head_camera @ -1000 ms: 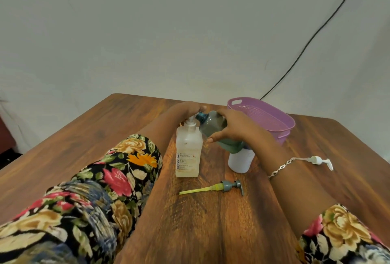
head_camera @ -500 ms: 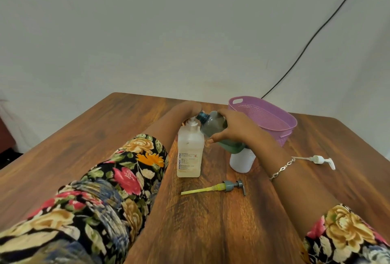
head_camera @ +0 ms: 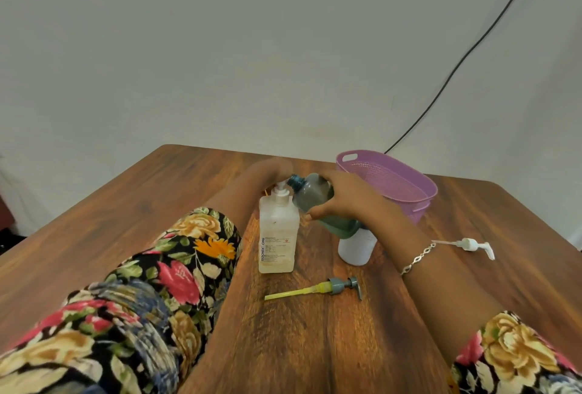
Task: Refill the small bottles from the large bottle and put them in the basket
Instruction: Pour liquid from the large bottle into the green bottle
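Nearest, the left sleeve (head_camera: 141, 292) and right sleeve (head_camera: 516, 352), both floral, reach out over the wooden desk (head_camera: 315, 346). Between the forearms a grey pump (head_camera: 338, 286) with a yellow tube lies flat on the desk. Just beyond it the large bottle (head_camera: 277, 236) stands upright, clear, its white pump head on top. To its right stands a white bottle (head_camera: 356, 250), its top partly hidden. A bracelet (head_camera: 419, 258) sits on the right wrist, and past it a white pump (head_camera: 469, 244) lies on the desk, well apart from the bottles.

The right hand (head_camera: 349, 198) grips a grey bottle (head_camera: 311, 196), fingers (head_camera: 330, 177) curled over its top and the thumb under it. It is held in the air above the white bottle, tilted, its open neck just beside the large bottle's pump head, with green liquid pooled at its lower end. The left hand (head_camera: 277, 170) is behind the pump head, blurred, and I cannot tell how its fingers lie.

Farther right sits the purple basket (head_camera: 423, 207). A black cable (head_camera: 454, 73) runs up the wall.
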Motion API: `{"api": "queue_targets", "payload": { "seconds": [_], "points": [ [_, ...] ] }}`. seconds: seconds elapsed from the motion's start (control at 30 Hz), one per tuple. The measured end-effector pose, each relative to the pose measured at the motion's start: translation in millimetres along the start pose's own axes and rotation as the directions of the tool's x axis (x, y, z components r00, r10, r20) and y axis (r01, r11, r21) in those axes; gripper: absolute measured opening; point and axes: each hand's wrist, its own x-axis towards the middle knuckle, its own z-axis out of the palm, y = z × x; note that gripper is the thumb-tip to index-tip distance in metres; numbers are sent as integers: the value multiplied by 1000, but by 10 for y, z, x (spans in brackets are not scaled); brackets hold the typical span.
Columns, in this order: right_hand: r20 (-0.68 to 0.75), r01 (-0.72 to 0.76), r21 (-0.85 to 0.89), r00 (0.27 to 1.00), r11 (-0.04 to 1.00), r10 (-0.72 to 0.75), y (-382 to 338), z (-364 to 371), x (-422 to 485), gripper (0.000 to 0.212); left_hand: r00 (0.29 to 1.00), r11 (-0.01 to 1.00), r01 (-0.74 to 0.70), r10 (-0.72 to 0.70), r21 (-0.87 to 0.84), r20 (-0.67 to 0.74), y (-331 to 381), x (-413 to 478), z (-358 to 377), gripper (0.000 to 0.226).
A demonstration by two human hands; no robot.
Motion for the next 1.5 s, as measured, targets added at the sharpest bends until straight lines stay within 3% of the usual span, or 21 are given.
{"api": "queue_targets", "payload": {
  "seconds": [0.13, 0.2, 0.27, 0.37, 0.5, 0.57, 0.67, 0.8, 0.93, 1.0, 1.27, 1.37, 1.43, 1.5],
  "points": [
    [10, -15, -1, 1000, 1000, 15, 5, 57, 16, 81, 999, 996, -44, 44, 83, 1, 7, -4, 15, 23],
    [21, -14, 12, 1000, 1000, 14, 9, 31, 19, 81, 999, 1000, -17, 16, 13, 33, 4, 8, -8, 26],
    [15, -2, 36, 1000, 999, 2, 23, -17, 22, 80, 996, 993, 41, -32, -110, 80, 31, -10, -39, 40],
    [-14, 22, 41, 1000, 999, -21, 28, -80, 38, 85, 980, 982, 128, -104, -138, 173, 60, 45, -61, 66],
    [-39, 26, 10, 999, 1000, -25, 40, -49, 61, 83, 988, 988, 72, -53, -134, 145, 44, 67, -39, 48],
    [-26, 20, 2, 999, 1000, -20, 54, 3, 73, 82, 995, 1000, -21, 20, 4, 97, 18, 86, -14, 32],
    [-20, 0, -1, 1000, 1000, -1, 51, 45, 71, 82, 997, 988, -61, 54, 139, 50, 0, 86, -2, 31],
    [-14, 12, -20, 1000, 1000, -12, 40, 26, 59, 81, 997, 996, -66, 63, 58, 54, 18, 39, -1, 22],
    [1, 50, 15, 999, 999, -50, 27, -78, 40, 82, 984, 985, 63, -34, -161, 175, 34, 44, -53, 71],
    [-9, 61, -4, 998, 998, -61, 7, -119, 30, 81, 978, 972, 101, -59, -211, 198, 44, 70, -64, 78],
    [3, 31, -88, 1000, 996, -31, 19, 6, 45, 71, 999, 998, 11, -14, 64, 37, -27, 74, 9, 26],
    [1, 27, -95, 1000, 995, -27, 4, 20, 39, 70, 1000, 995, -14, 17, 98, -22, 8, -2, 20, 33],
    [-5, 33, -71, 999, 997, -33, 3, -2, 28, 71, 999, 996, -47, 46, 78, 20, 22, 7, 0, 22],
    [-18, 46, -45, 999, 998, -46, 8, -48, 15, 75, 995, 997, -9, 16, -74, 97, 46, -76, -35, 27]
  ]
}}
